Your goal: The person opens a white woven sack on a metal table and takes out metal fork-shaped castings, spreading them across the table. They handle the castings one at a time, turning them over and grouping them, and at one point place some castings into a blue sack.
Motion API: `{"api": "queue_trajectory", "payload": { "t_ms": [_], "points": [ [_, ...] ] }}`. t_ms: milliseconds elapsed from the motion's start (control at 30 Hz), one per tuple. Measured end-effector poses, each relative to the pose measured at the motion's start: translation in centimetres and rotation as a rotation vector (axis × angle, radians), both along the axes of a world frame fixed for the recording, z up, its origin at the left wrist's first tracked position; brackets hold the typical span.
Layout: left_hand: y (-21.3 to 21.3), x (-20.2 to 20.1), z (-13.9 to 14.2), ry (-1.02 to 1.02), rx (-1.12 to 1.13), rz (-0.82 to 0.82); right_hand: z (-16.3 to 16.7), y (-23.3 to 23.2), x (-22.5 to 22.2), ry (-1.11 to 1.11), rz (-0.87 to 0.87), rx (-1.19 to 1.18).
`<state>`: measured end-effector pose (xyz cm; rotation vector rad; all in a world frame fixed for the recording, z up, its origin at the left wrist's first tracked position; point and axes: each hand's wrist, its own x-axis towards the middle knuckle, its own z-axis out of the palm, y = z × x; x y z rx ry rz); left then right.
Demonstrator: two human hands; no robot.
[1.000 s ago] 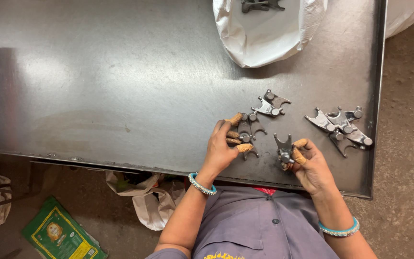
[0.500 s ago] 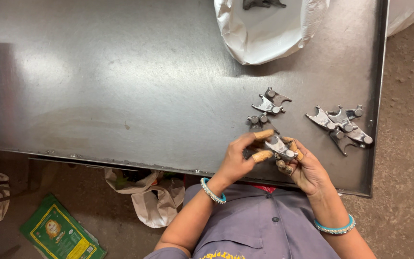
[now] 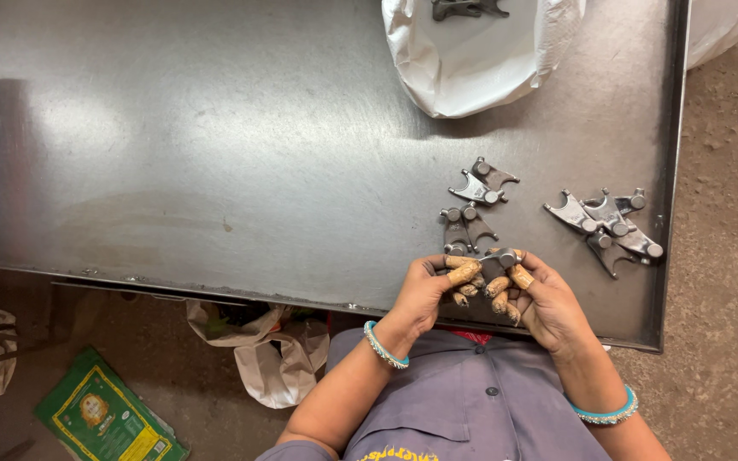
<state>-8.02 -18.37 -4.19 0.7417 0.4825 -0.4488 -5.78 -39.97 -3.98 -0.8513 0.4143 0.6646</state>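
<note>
- A white bag (image 3: 480,64) lies at the far edge of the metal table (image 3: 215,154); loose metal parts (image 3: 608,224) sit right of the hands, 2 more (image 3: 471,205) just beyond them.
- The left hand (image 3: 424,294) and right hand (image 3: 548,303) together pinch 1 small metal part (image 3: 495,262) at the table's near edge, fingers closed around it.

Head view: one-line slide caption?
Both hands, left hand and right hand, hold a small grey metal forked part over the steel table.

Both hands meet at the near edge of the counter (image 3: 215,154), the left hand (image 3: 424,290) and right hand (image 3: 548,303) together around one metal fork (image 3: 497,260). Just beyond them lie two forks (image 3: 470,224), a fork pile (image 3: 608,224) beyond the right hand, and a bag (image 3: 480,60) far behind.
</note>
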Motion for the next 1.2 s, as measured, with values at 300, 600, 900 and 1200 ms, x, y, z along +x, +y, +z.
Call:
{"api": "queue_trajectory", "payload": {
  "t_ms": [300,600,900,1200],
  "points": [
    [4.2,6.0,4.0,-0.271,0.584,-0.226,3.1,2.0,1.5,-0.608,0.238,-0.875],
    [2.5,10.1,6.8,-0.603,0.361,0.167,6.6,7.6,4.7,-1.212,0.376,-1.531],
    [3.9,4.3,6.9,-0.457,1.178,-0.205,5.4,4.7,3.1,-1.154,0.337,-1.433],
    [2.2,2.1,1.9,-0.535,1.200,-0.231,-0.5,0.2,1.5,-0.612,-0.017,-0.397]
  ]
}}
